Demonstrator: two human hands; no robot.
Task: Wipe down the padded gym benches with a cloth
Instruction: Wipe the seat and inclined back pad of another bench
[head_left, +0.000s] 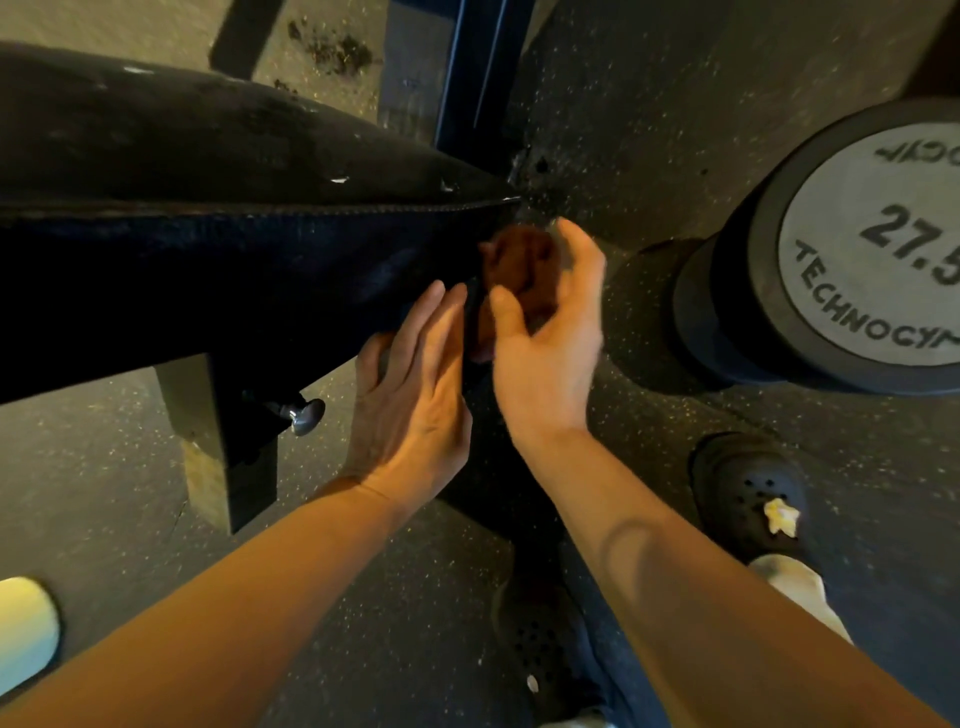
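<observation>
A black padded bench runs in from the left, its narrow end near the middle of the view. A brown cloth sits bunched against that end. My right hand curls around the cloth, thumb on the near side and fingers over the far side. My left hand lies flat with straight fingers against the bench's side just left of the cloth.
A large dumbbell marked 27.5 stands on the speckled rubber floor to the right. The bench's metal frame and an adjustment knob sit below the pad. My dark clog shoes stand close underneath. A dark upright post rises behind.
</observation>
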